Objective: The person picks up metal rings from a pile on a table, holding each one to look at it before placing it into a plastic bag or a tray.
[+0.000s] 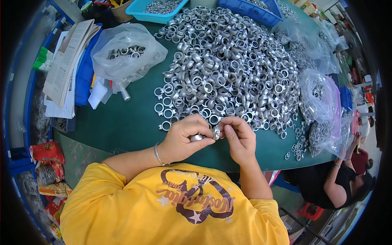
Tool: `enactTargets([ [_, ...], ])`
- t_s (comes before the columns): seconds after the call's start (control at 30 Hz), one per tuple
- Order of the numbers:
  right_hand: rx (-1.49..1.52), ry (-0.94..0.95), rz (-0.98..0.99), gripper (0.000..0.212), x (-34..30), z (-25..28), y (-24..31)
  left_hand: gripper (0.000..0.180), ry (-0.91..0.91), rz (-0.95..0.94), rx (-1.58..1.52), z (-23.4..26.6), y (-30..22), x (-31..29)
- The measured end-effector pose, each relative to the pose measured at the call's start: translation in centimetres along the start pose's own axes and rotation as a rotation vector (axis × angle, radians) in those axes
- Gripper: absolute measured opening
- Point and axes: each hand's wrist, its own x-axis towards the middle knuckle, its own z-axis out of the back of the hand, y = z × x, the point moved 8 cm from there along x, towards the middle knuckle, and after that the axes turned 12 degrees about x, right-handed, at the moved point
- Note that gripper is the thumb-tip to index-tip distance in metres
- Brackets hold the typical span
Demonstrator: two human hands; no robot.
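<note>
Near the table's front edge, my left hand (179,139) is closed, with a small silvery metal ring (216,133) pinched at its fingertips. A second shiny, rounded metal piece (197,137) sits in the curl of the same hand, partly covered by the fingers. My right hand (241,143) has its thumb and forefinger brought together at the right side of the pinched ring; its other fingers are curled. Just beyond both hands spreads a big heap of similar metal rings (232,65), some with small lugs.
A clear plastic bag (126,34) with metal parts lies left on the green table (102,132), beside stacked papers (67,61). Light-blue (143,15) and dark-blue trays (265,18) stand at the back. Plastic bags of rings (320,98) line the right; a co-worker (335,181) sits beyond.
</note>
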Motion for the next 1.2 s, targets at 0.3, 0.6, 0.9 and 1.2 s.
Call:
enactTargets([
  [0.3,-0.007,0.079,-0.127,0.02,-0.1,-0.5,-1.0,0.016,0.039,0.013,0.023,-0.3,0.4,0.0],
  [0.6,-0.989,-0.042,0.47,0.017,3.2,-0.6,3.1,0.012,-0.026,0.204,-0.04,0.1,2.4,-0.4],
  [0.9,-1.264,-0.099,0.331,0.011,6.2,0.1,2.0,0.01,-0.009,0.224,-0.055,0.2,2.2,-0.2],
  [1.2,-0.827,0.077,0.454,0.012,3.6,-1.8,3.2,0.02,-0.002,0.408,-0.208,0.0,4.0,-0.5],
])
